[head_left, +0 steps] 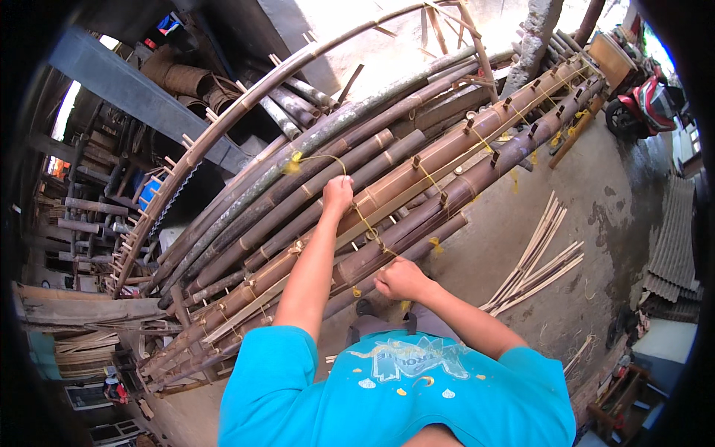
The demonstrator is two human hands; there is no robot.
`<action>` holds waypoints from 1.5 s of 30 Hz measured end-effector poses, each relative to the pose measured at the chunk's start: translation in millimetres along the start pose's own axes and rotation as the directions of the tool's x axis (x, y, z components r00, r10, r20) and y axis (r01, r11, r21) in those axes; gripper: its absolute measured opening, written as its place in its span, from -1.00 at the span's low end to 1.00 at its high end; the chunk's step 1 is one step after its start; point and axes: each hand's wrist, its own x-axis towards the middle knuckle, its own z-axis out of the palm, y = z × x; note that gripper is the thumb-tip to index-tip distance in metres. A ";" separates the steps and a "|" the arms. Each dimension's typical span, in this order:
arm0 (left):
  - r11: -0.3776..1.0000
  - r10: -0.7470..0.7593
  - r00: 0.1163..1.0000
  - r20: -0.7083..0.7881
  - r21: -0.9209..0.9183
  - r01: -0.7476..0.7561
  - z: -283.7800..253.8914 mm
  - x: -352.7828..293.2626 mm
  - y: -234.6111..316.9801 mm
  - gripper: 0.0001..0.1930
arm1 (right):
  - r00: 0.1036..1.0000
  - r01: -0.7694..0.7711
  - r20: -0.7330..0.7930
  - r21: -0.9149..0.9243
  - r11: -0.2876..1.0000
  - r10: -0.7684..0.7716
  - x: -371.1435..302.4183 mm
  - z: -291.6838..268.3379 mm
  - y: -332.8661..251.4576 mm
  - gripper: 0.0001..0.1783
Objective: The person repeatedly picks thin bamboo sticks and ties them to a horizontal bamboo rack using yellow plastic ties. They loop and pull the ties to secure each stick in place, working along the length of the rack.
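Note:
My left hand is closed on a yellow cord, whose loose end curls up beyond my fist. The cord crosses two long bamboo poles lashed side by side and reaches my right hand, which is closed around its other part. Between my fists, a knotted stretch of cord lies over the gap between the brown upper pole and the darker lower pole. Short dark pegs stand in both poles, with more yellow ties between them. A thin pale strip runs along the upper pole.
More bamboo poles lie stacked beyond the lashed pair. A long curved ladder-like pole with rungs arches at left. Split bamboo strips lie on the concrete floor at right. A red motorbike stands at the far right.

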 end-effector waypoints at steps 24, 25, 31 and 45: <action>0.987 -0.051 0.986 0.157 0.158 0.026 -163.2 -204.8 -44.0 -0.65 | 0.968 -0.252 -0.106 -0.364 0.897 0.229 233.0 23.8 -141.8 -0.32; 0.976 -0.098 0.968 0.231 0.214 0.048 -161.7 -199.7 -51.8 -0.67 | 0.969 -0.235 -0.011 -0.338 0.911 0.246 232.3 21.2 -127.6 -0.31; 0.975 0.002 1.000 0.028 0.223 -0.008 -150.3 -203.3 -71.5 -0.69 | 0.990 -0.139 0.095 0.820 0.555 0.106 202.4 -20.7 -131.7 -0.39; 0.969 0.015 0.991 -0.136 -0.243 -0.048 -145.9 -60.3 -96.7 -0.71 | 0.979 0.196 -0.101 0.191 0.962 -0.179 60.1 109.6 -128.8 -0.56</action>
